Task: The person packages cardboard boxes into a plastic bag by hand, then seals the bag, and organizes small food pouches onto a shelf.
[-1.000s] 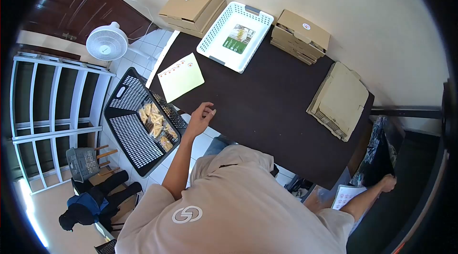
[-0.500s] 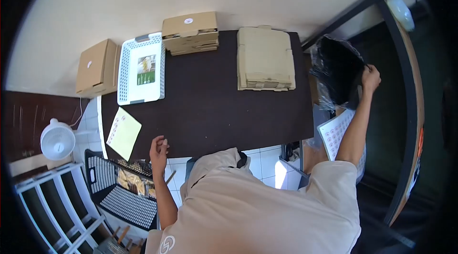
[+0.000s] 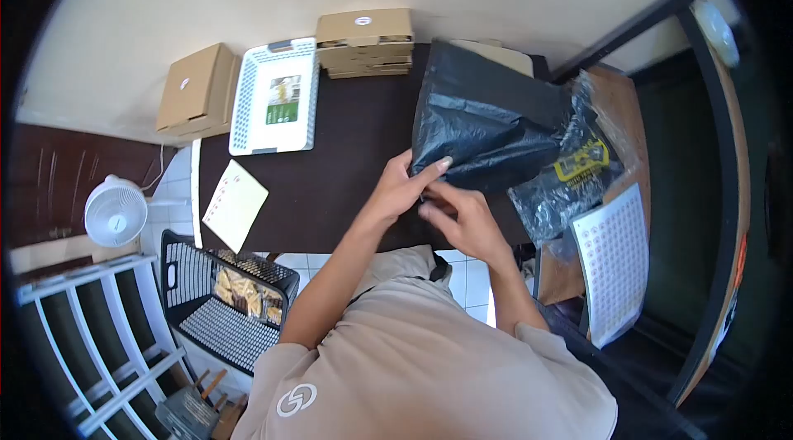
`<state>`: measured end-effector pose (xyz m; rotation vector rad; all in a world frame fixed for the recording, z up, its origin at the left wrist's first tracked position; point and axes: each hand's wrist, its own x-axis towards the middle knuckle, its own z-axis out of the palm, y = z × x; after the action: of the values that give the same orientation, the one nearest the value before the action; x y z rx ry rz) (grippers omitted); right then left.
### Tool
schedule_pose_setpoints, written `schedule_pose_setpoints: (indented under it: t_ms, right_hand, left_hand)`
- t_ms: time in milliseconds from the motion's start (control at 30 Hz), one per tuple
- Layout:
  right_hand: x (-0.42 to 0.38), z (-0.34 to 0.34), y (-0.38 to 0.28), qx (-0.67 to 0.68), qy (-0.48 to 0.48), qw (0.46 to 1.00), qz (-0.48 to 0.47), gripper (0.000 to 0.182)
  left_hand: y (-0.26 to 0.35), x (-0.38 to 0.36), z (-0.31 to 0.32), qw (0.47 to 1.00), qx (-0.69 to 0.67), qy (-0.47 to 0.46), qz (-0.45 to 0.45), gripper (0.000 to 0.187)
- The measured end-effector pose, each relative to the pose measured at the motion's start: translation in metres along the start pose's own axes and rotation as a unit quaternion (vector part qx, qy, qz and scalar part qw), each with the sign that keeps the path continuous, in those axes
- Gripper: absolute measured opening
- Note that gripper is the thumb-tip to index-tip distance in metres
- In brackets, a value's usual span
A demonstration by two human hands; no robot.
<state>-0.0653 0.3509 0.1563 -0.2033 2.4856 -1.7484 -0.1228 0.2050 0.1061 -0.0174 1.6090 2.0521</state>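
Note:
A black plastic bag (image 3: 487, 118) stretches over the right side of the dark table, its far right end lying by clear wrapping with yellow print (image 3: 582, 161). My left hand (image 3: 398, 192) is closed on the bag's near left corner, thumb laid on top. Right beside it, my right hand (image 3: 469, 225) has its curled fingers at the bag's lower edge, against the left fingers. Its fingertips are blurred and partly hidden, so I cannot tell whether they pinch the plastic. Under the bag, a stack of flat cardboard (image 3: 500, 56) is mostly covered.
A white basket (image 3: 310, 122) and cardboard boxes (image 3: 363, 27) stand along the table's back. A yellowish sheet (image 3: 235, 204) lies at the left edge. A sticker sheet (image 3: 615, 262) hangs at right. Below left are a black crate (image 3: 227, 332) and a white fan (image 3: 116, 210).
The black bag has come from beside the table's right end onto the table, drawn by my right hand. My left hand has moved right from the table edge and taken the bag's corner.

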Motion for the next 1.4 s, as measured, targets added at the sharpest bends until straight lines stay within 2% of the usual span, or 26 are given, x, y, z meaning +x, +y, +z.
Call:
schedule_pose_setpoints:
  t_ms: [33, 100, 133, 167, 233, 267, 300, 333, 367, 433, 467, 567, 667, 700, 733, 767, 833, 900, 967, 1100, 1167, 1200, 1233, 1300, 1367, 1400]
  right_hand:
    - [-0.003, -0.005, 0.002, 0.047, -0.047, 0.998, 0.023, 0.022]
    - [-0.007, -0.040, 0.044, 0.055, 0.143, 0.985, 0.081, 0.019]
    - [-0.008, -0.065, 0.071, -0.002, 0.323, 0.941, 0.098, 0.015]
    - [-0.016, -0.102, 0.118, -0.172, 0.455, 0.872, 0.053, 0.022]
    - [-0.058, -0.181, 0.219, -0.386, 0.626, 0.663, 0.138, 0.056]
    - [-0.085, -0.214, 0.258, -0.428, 0.603, 0.595, 0.315, 0.077]
    - [-0.096, -0.222, 0.269, -0.361, 0.608, 0.573, 0.414, 0.095]
    - [-0.114, -0.237, 0.303, -0.357, 0.596, 0.573, 0.436, 0.114]
    - [-0.116, -0.245, 0.307, -0.273, 0.566, 0.589, 0.508, 0.113]
    - [-0.123, -0.262, 0.321, -0.155, 0.540, 0.642, 0.522, 0.114]
    - [-0.120, -0.260, 0.323, -0.011, 0.565, 0.638, 0.523, 0.109]
    - [-0.137, -0.295, 0.373, 0.192, 0.427, 0.797, 0.382, 0.061]
    - [-0.159, -0.381, 0.472, 0.139, 0.424, 0.832, 0.329, 0.040]
    - [-0.134, -0.368, 0.394, -0.173, 0.411, 0.801, 0.400, 0.037]
    - [-0.125, -0.391, 0.386, -0.409, 0.328, 0.751, 0.401, 0.041]
    - [-0.118, -0.407, 0.374, -0.488, 0.316, 0.728, 0.364, 0.043]
    - [-0.098, -0.446, 0.361, -0.418, 0.365, 0.761, 0.336, 0.050]
    - [-0.084, -0.474, 0.288, -0.565, 0.386, 0.649, 0.333, 0.045]
    - [-0.046, -0.444, 0.193, -0.554, 0.417, 0.611, 0.383, 0.046]
    - [-0.024, -0.542, 0.233, -0.517, 0.447, 0.589, 0.431, 0.049]
    - [-0.012, -0.576, 0.270, -0.600, 0.653, 0.255, 0.385, 0.049]
    - [-0.004, -0.581, 0.284, -0.692, 0.589, 0.191, 0.372, 0.053]
    - [-0.024, -0.533, 0.269, -0.689, 0.595, 0.196, 0.365, 0.053]
    - [0.022, -0.431, 0.224, -0.635, 0.519, 0.477, 0.315, 0.060]
    - [0.009, -0.422, 0.283, -0.603, 0.456, 0.576, 0.309, 0.069]
    - [0.014, -0.412, 0.295, -0.599, 0.456, 0.583, 0.306, 0.069]
  left_hand:
    - [-0.012, 0.004, -0.007, 0.999, 0.022, 0.041, -0.020, 0.034]
    - [-0.028, -0.005, -0.031, 0.994, 0.038, 0.104, -0.006, 0.028]
    - [-0.036, -0.010, -0.042, 0.987, 0.051, 0.149, 0.006, 0.024]
    - [-0.045, -0.018, -0.061, 0.988, 0.034, 0.152, 0.002, 0.027]
    - [-0.058, -0.037, -0.094, 0.980, 0.026, 0.197, 0.010, 0.028]
    - [-0.063, -0.046, -0.110, 0.976, 0.014, 0.217, 0.002, 0.028]
    - [-0.068, -0.058, -0.123, 0.972, 0.002, 0.236, -0.010, 0.029]
    - [-0.070, -0.070, -0.132, 0.968, -0.014, 0.250, -0.019, 0.030]
    - [-0.082, -0.078, -0.145, 0.965, -0.031, 0.258, -0.024, 0.032]
    - [-0.099, -0.097, -0.164, 0.960, -0.067, 0.267, -0.051, 0.037]
    - [-0.107, -0.105, -0.169, 0.956, -0.068, 0.280, -0.052, 0.037]
    - [-0.124, -0.124, -0.186, 0.950, -0.061, 0.303, -0.049, 0.034]
    - [-0.130, -0.139, -0.195, 0.950, -0.048, 0.279, -0.133, 0.035]
    - [-0.138, -0.142, -0.202, 0.950, -0.025, 0.274, -0.145, 0.033]
    - [-0.141, -0.144, -0.204, 0.953, -0.031, 0.270, -0.134, 0.031]
    - [-0.142, -0.146, -0.203, 0.956, -0.037, 0.263, -0.124, 0.030]
    - [-0.131, -0.149, -0.196, 0.963, -0.014, 0.248, -0.104, 0.033]
    - [-0.116, -0.145, -0.189, 0.972, 0.013, 0.218, -0.088, 0.037]
    - [-0.102, -0.141, -0.178, 0.988, 0.054, 0.140, -0.022, 0.037]
    - [-0.052, -0.136, -0.154, 0.991, 0.121, 0.054, -0.025, 0.039]
    - [-0.029, -0.138, -0.139, 0.986, 0.162, 0.048, -0.003, 0.038]
    - [-0.017, -0.138, -0.137, 0.977, 0.209, 0.040, 0.020, 0.036]
    - [-0.012, -0.137, -0.135, 0.977, 0.207, 0.049, 0.028, 0.036]
    - [-0.007, -0.145, -0.129, 0.985, 0.148, 0.064, 0.068, 0.036]
    - [0.021, -0.161, -0.122, 0.980, 0.188, 0.063, 0.029, 0.039]
    - [0.028, -0.167, -0.124, 0.974, 0.211, 0.070, 0.048, 0.040]
